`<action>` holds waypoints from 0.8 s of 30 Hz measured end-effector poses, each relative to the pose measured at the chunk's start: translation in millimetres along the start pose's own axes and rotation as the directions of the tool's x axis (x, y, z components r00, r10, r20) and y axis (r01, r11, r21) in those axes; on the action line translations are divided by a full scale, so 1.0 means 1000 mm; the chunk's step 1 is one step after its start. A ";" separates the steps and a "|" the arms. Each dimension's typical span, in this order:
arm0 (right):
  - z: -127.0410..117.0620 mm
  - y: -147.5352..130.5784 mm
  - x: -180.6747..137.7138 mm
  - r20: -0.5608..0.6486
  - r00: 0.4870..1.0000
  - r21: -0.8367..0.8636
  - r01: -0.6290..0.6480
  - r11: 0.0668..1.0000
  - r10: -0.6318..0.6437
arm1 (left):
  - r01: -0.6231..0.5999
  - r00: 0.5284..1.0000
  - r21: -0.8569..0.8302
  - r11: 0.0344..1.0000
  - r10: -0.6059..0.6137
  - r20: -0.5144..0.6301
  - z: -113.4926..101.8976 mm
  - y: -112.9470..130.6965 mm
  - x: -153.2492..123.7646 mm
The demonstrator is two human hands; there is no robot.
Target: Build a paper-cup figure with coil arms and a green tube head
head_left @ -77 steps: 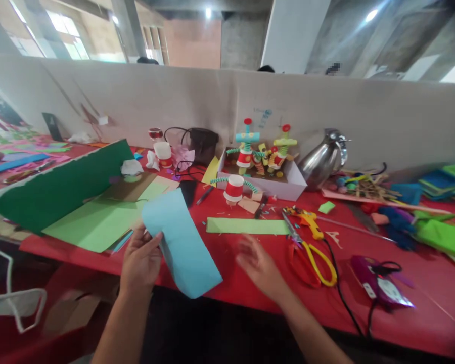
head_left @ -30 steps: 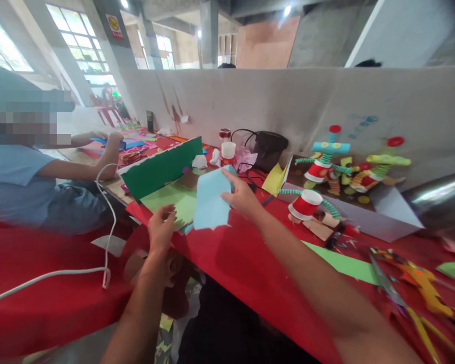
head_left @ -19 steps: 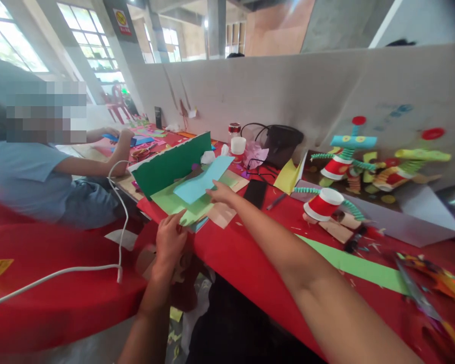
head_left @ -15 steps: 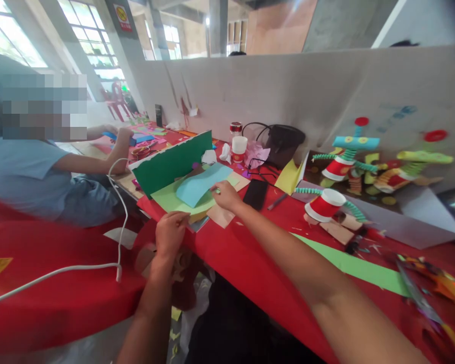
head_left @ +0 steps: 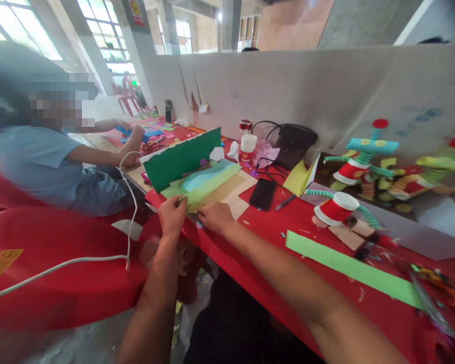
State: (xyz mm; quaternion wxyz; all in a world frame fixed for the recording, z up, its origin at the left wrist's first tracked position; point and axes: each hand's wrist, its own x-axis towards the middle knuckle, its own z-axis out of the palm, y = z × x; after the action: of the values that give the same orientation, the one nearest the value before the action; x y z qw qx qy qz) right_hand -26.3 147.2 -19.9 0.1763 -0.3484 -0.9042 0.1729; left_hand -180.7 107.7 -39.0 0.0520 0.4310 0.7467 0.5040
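Observation:
My left hand (head_left: 173, 216) pinches the left end of a yellow-green paper sheet (head_left: 216, 183) near the table edge. Fingers curled, my right hand (head_left: 217, 217) grips the near edge of the same sheet; its fingertips are partly hidden. The sheet rises at a slant and covers part of a light blue paper (head_left: 197, 178). Tan paper (head_left: 239, 188) lies beneath, beyond my right hand. Standing upright behind the papers is a dark green board (head_left: 184, 157) with a ragged white top edge.
A phone (head_left: 263, 194), a pen (head_left: 285, 202) and a paper cup (head_left: 248, 146) are on the red table. Paper-cup figures (head_left: 336, 208) stand at right, near a green strip (head_left: 352, 268) and scissors (head_left: 432, 303). A co-worker (head_left: 41, 156) sits at left. A white cable (head_left: 131, 217) hangs beside the table.
My right hand has left the blue paper and come nearer, to the yellow-green sheet's near edge. That sheet is now raised over part of the blue paper. The view has shifted slightly left.

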 end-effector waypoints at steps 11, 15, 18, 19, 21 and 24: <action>-0.027 0.027 0.036 -0.012 0.989 0.227 -0.144 0.963 0.151 | -0.019 0.999 -0.004 1.000 0.018 -0.033 -0.005 0.008 -0.004; -0.027 0.029 0.032 0.018 0.988 0.253 -0.151 0.956 0.151 | -0.030 0.999 0.022 0.999 0.031 -0.022 -0.002 0.010 -0.008; -0.035 0.024 0.031 -0.010 0.991 0.211 -0.125 0.969 0.130 | -0.027 1.000 0.025 0.999 0.027 0.005 0.003 0.005 -0.013; -0.039 0.021 0.031 -0.023 0.993 0.197 -0.106 0.975 0.112 | -0.025 1.000 0.025 0.999 0.024 0.009 0.004 0.004 -0.014; -0.049 0.013 0.032 -0.049 0.997 0.178 -0.053 0.983 0.063 | -0.017 1.000 0.021 1.000 0.017 0.006 0.007 0.000 -0.017; -0.067 0.002 0.035 -0.105 0.991 0.154 0.097 0.983 -0.081 | -0.007 1.000 0.019 1.000 0.007 0.003 0.010 -0.003 -0.019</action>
State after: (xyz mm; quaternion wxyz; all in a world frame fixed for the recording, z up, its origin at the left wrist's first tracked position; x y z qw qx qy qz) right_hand -20.3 185.6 44.8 0.2556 -0.3005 -0.8924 0.2190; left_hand -166.0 101.4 -53.3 0.0471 0.4348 0.7497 0.4967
